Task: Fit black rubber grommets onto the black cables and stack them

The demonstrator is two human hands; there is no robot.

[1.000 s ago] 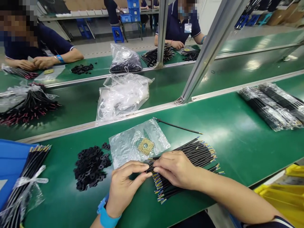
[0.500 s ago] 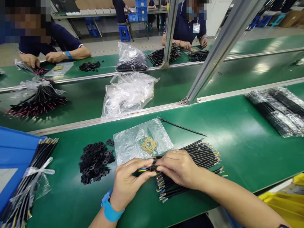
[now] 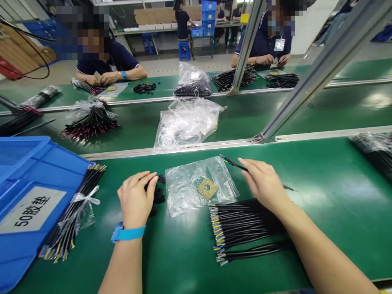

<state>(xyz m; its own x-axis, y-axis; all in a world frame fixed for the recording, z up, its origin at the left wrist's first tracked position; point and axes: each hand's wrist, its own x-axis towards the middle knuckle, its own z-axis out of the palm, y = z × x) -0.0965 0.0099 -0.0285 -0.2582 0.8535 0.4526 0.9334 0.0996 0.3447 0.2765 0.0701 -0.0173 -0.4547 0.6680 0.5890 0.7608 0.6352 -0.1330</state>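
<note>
My left hand point(image 3: 135, 199) lies palm down on a pile of small black rubber pieces point(image 3: 158, 195), fingers curled over them. My right hand point(image 3: 263, 183) reaches forward, fingers stretched, over a single black cable point(image 3: 234, 163) lying behind a clear plastic bag point(image 3: 199, 184). A tan square gasket point(image 3: 207, 188) rests on that bag. A bundle of black cables point(image 3: 241, 225) with coloured wire ends lies just below my right wrist.
A blue bin point(image 3: 27, 192) with a label stands at the left, a tied cable bundle point(image 3: 73, 216) leaning on it. Crumpled clear bags point(image 3: 190, 120) lie past the metal rail point(image 3: 183, 147). Two other people work at the far belt. More wrapped cables point(image 3: 373, 149) are at the right.
Both hands let go of the cable they held together over the bundle. The left hand went left onto the black pieces; the right hand went forward to the single cable. The view shifted right.
</note>
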